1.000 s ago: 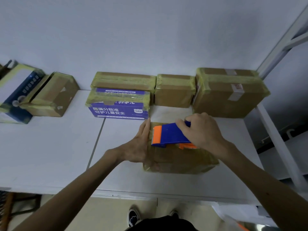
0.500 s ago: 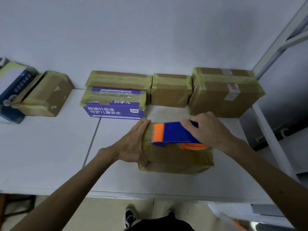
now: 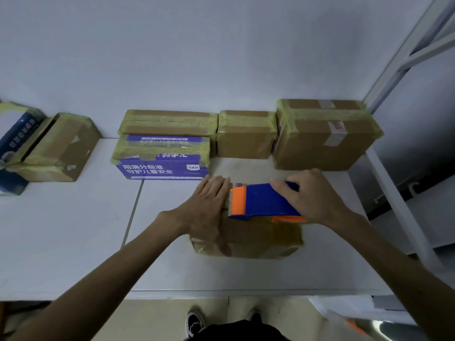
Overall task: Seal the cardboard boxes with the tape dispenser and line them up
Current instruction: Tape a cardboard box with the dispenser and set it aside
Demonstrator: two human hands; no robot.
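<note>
A cardboard box (image 3: 258, 239) wrapped in yellowish tape lies on the white tabletop (image 3: 73, 230), near the front edge and to the right of the seam between its two panels. The left hand (image 3: 206, 210) lies palm down on the box's left end, fingers straight and held together, gripping nothing. The right hand (image 3: 312, 195) holds the tape dispenser (image 3: 263, 201), fingers curled over its blue body. The dispenser sits on top of the box with its orange front end pointing left, just beside the left hand's fingertips (an orange part also shows under the right wrist).

Taped boxes stand in a row along the back edge, against the wall. A purple printed box (image 3: 162, 166) has a flat brown box (image 3: 167, 123) right behind it; whether one rests on the other I cannot tell. A small brown box (image 3: 246, 136) comes next, touching the large brown box (image 3: 325, 136) at the back right corner. Toward the back left corner, well apart from the row, sit an angled brown box (image 3: 59, 148) and a blue-and-white box (image 3: 14, 139) side by side. A white metal frame (image 3: 403, 205) runs along the right edge.
</note>
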